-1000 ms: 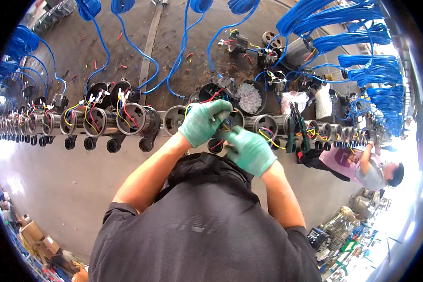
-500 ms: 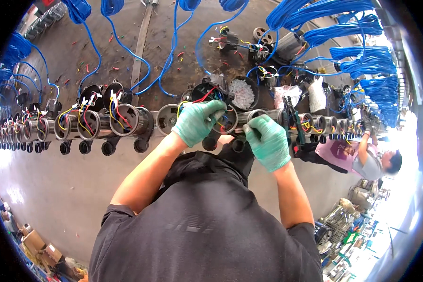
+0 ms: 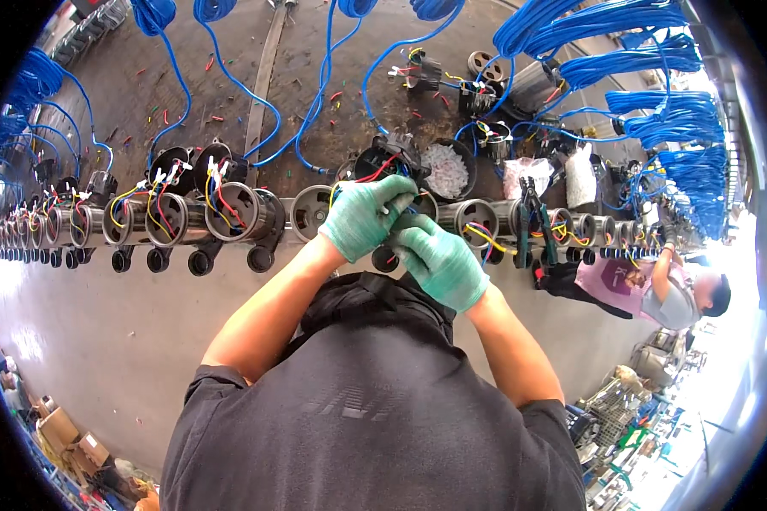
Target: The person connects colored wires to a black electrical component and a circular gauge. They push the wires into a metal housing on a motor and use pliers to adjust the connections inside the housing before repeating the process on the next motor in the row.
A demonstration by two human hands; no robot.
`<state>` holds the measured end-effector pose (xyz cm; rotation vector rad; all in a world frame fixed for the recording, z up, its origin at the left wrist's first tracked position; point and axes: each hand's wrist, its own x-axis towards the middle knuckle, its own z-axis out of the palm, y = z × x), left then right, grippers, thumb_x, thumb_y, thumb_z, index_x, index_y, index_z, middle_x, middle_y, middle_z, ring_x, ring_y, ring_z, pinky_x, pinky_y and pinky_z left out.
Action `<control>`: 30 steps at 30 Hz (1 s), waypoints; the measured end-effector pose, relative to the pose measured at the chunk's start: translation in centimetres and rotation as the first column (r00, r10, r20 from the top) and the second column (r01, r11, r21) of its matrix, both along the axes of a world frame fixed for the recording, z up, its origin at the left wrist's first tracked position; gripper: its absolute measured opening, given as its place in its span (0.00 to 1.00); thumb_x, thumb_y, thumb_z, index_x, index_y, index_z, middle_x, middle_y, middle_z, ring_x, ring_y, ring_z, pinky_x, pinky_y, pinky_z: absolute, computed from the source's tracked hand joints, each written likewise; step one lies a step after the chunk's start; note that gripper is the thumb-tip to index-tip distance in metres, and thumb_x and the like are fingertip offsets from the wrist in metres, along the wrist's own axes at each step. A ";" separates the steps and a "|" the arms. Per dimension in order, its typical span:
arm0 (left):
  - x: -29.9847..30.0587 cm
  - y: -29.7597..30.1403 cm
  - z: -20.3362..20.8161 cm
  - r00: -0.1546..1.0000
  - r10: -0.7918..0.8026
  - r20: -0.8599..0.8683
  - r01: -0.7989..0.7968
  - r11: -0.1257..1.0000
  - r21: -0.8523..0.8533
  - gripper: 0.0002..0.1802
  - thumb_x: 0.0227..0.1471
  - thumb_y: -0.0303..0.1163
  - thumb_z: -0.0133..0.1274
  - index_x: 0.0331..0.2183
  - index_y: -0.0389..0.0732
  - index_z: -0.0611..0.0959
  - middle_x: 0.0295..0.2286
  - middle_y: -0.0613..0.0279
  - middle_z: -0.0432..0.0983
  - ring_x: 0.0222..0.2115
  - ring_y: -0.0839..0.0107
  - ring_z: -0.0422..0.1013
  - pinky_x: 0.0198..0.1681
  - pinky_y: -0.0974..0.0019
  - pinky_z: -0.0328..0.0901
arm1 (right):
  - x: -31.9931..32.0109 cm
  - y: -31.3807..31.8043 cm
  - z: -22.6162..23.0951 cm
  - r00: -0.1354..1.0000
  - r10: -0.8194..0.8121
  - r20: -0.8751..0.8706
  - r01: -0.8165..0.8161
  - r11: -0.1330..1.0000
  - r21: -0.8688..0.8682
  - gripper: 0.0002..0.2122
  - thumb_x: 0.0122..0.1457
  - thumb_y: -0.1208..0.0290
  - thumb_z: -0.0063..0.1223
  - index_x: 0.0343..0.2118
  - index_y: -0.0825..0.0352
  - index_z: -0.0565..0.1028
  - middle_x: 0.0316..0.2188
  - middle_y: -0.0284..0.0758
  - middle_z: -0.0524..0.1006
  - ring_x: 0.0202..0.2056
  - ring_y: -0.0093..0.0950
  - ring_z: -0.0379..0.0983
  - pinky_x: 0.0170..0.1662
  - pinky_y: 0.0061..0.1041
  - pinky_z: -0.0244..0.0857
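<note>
My left hand [image 3: 362,217], in a green glove, is closed on wires at the row's middle. A red wire [image 3: 382,170] runs to it from an open black housing [image 3: 368,163] on the bench's near side. Against its fingertips, my gloved right hand [image 3: 441,266] is closed in a pinch; what its fingers hold is too small and covered to name. Behind both hands a metal motor casing [image 3: 428,207] is partly hidden. To the right another casing [image 3: 470,217] has yellow, blue and red wires hanging from its mouth.
A black bowl [image 3: 472,163] of small white pieces stands behind the hands. Pliers [image 3: 533,213] stand upright at the right. More casings [image 3: 233,213] line the bench edge. Coiled blue cables [image 3: 537,30] hang at the far side. A co-worker [image 3: 656,285] stands at the right.
My right hand has moved left from the neighbouring casing to meet my left hand's fingertips. My left hand stays nearly in place. The casing at right, with its wires, is now uncovered.
</note>
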<state>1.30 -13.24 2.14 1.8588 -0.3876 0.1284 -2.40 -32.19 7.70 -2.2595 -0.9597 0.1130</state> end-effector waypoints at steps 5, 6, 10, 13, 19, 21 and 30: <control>0.1 0.1 -0.3 1.000 0.014 -0.001 -0.014 1.000 0.009 0.08 0.60 0.30 0.62 0.41 0.41 0.86 0.27 0.53 0.83 0.21 0.64 0.77 0.29 0.63 0.73 | 0.1 -0.8 -0.1 0.989 -0.028 -0.146 0.041 0.995 0.087 0.15 0.54 0.80 0.60 0.46 0.64 0.77 0.44 0.44 0.78 0.36 0.48 0.79 0.37 0.42 0.73; 0.1 0.1 -0.3 1.000 0.018 -0.003 -0.018 1.000 -0.010 0.08 0.60 0.30 0.62 0.41 0.41 0.86 0.27 0.53 0.83 0.20 0.64 0.76 0.29 0.63 0.73 | -0.1 -0.7 -0.4 0.992 -0.034 -0.125 0.043 0.996 0.074 0.14 0.54 0.80 0.60 0.45 0.65 0.78 0.43 0.44 0.78 0.36 0.48 0.79 0.37 0.42 0.74; 0.2 0.0 -0.2 1.000 0.008 -0.013 -0.008 1.000 -0.017 0.08 0.60 0.30 0.62 0.42 0.41 0.86 0.27 0.53 0.83 0.20 0.67 0.75 0.28 0.64 0.72 | 0.2 -0.7 -0.8 0.996 0.066 -0.055 -0.065 0.998 0.021 0.07 0.55 0.78 0.59 0.37 0.65 0.79 0.40 0.43 0.78 0.35 0.46 0.78 0.37 0.41 0.73; 0.1 0.0 -0.3 1.000 0.002 -0.010 -0.002 1.000 -0.017 0.08 0.60 0.30 0.62 0.42 0.41 0.86 0.28 0.54 0.84 0.20 0.70 0.75 0.29 0.65 0.72 | 0.2 -0.7 -1.2 0.998 0.036 -0.059 -0.039 0.998 -0.046 0.07 0.53 0.77 0.61 0.35 0.64 0.78 0.37 0.42 0.78 0.34 0.45 0.78 0.36 0.40 0.73; 0.3 0.0 -0.9 0.999 0.019 -0.037 -0.020 1.000 -0.023 0.09 0.60 0.31 0.63 0.42 0.41 0.86 0.28 0.55 0.84 0.21 0.71 0.75 0.29 0.66 0.72 | 0.9 0.4 -1.6 0.987 0.158 0.027 -0.159 0.987 0.037 0.11 0.48 0.79 0.60 0.37 0.63 0.81 0.33 0.37 0.78 0.34 0.44 0.77 0.38 0.43 0.71; 0.3 -0.1 -0.4 0.998 0.008 -0.062 -0.009 1.000 -0.021 0.08 0.60 0.31 0.63 0.42 0.41 0.86 0.28 0.55 0.84 0.21 0.70 0.75 0.29 0.65 0.72 | 0.9 0.4 -2.6 0.991 0.134 -0.002 -0.133 0.990 0.036 0.10 0.49 0.78 0.63 0.36 0.62 0.81 0.32 0.37 0.78 0.35 0.44 0.77 0.40 0.43 0.70; 0.3 0.1 -0.2 0.999 -0.005 -0.051 0.004 1.000 -0.004 0.08 0.60 0.30 0.62 0.42 0.41 0.86 0.29 0.53 0.84 0.20 0.65 0.76 0.29 0.64 0.72 | 0.2 -0.8 -0.7 0.982 -0.070 -0.174 0.071 0.997 0.000 0.13 0.54 0.79 0.61 0.43 0.64 0.81 0.42 0.43 0.80 0.37 0.45 0.79 0.40 0.40 0.72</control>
